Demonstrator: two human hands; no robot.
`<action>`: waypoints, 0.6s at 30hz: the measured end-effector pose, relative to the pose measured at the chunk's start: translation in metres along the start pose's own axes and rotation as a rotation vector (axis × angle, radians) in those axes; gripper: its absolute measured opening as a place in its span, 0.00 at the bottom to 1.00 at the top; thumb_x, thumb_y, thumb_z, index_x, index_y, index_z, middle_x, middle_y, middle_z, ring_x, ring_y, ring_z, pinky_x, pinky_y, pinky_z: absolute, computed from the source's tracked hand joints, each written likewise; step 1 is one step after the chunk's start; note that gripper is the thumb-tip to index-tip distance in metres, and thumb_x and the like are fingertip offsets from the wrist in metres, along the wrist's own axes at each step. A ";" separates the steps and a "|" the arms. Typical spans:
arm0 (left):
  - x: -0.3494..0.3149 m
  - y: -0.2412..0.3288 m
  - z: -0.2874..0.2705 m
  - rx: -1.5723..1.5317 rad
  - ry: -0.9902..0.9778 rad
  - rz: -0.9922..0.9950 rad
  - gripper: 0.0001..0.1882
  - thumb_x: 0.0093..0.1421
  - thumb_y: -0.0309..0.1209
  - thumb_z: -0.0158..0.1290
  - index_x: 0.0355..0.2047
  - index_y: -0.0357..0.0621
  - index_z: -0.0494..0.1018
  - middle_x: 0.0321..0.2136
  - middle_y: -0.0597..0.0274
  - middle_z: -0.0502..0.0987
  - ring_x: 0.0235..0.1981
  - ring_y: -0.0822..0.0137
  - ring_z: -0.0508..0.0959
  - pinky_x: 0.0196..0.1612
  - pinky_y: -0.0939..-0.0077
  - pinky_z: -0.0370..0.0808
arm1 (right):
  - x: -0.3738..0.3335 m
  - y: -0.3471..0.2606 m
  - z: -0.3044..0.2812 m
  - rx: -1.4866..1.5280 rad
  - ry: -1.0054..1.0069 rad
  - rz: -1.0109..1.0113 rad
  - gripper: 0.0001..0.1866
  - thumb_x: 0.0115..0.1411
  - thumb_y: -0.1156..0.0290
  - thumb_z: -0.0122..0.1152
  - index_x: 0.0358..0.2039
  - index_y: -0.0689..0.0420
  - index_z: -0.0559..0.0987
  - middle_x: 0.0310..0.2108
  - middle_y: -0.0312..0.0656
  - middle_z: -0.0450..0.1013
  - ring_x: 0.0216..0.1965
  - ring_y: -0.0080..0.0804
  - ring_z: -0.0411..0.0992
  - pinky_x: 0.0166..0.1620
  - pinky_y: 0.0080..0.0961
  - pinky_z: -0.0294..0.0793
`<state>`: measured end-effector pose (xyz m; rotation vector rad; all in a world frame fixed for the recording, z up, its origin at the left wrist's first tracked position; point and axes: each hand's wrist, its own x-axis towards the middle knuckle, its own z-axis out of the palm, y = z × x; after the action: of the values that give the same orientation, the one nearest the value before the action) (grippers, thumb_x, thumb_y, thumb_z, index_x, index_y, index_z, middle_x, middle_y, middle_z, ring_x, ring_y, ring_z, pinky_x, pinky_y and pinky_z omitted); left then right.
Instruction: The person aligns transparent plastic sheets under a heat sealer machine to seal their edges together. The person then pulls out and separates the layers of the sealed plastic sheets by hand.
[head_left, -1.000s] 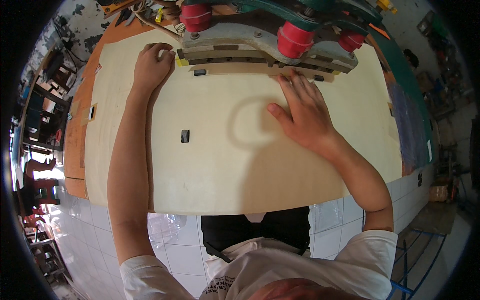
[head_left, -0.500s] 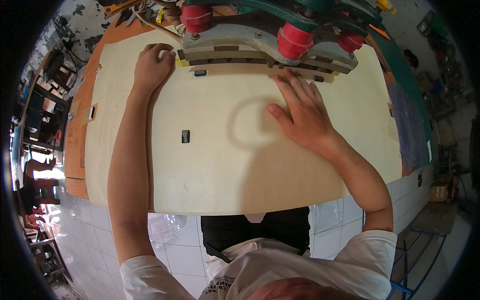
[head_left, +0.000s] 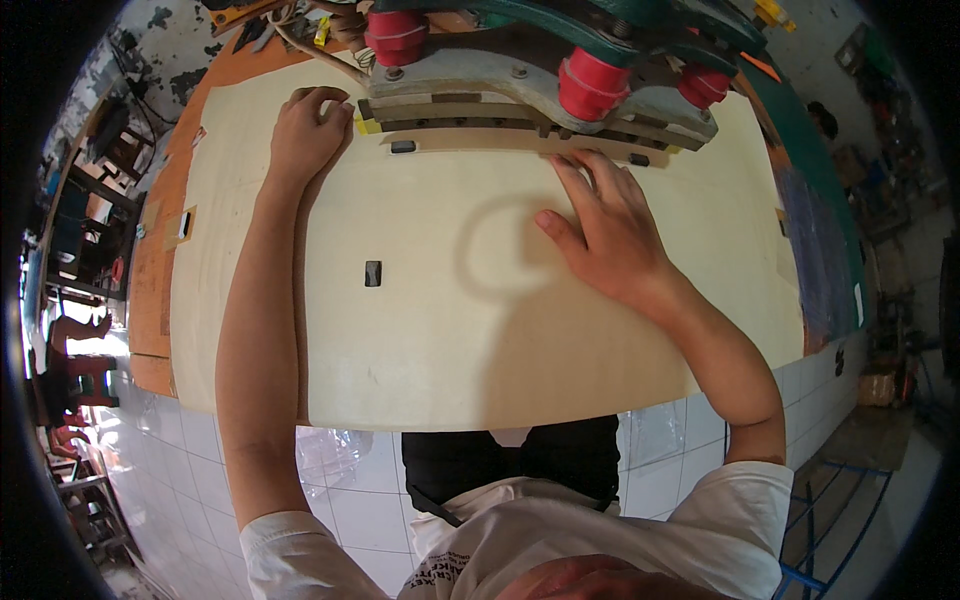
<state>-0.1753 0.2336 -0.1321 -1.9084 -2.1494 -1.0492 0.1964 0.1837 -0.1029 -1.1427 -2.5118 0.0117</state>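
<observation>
A large pale plywood sheet [head_left: 480, 330] lies on an orange-topped workbench [head_left: 150, 290], with a small rectangular slot [head_left: 373, 273] cut in it. My left hand [head_left: 305, 130] rests curled on the sheet's far left part, beside the corner of a metal machine head [head_left: 530, 85] with red cylinders [head_left: 590, 85]. My right hand [head_left: 605, 230] lies flat on the sheet, fingers spread, fingertips touching the machine's lower edge. Neither hand holds anything.
A second pale sheet [head_left: 200, 260] sticks out under the top one at the left. A green machine frame [head_left: 800, 150] runs along the right. Tools and cables [head_left: 270, 15] lie at the far left of the bench. White tiled floor [head_left: 340, 490] is below.
</observation>
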 end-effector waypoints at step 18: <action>0.000 0.002 0.001 0.014 0.008 0.005 0.16 0.56 0.41 0.49 0.40 0.49 0.78 0.45 0.50 0.75 0.47 0.50 0.74 0.50 0.61 0.70 | 0.002 0.012 0.009 -0.064 0.020 -0.099 0.32 0.61 0.50 0.51 0.58 0.60 0.65 0.60 0.54 0.60 0.62 0.54 0.56 0.61 0.58 0.52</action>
<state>-0.1733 0.2337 -0.1318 -1.8994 -2.1404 -1.0362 0.2012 0.1943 -0.1125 -1.0357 -2.5654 -0.1068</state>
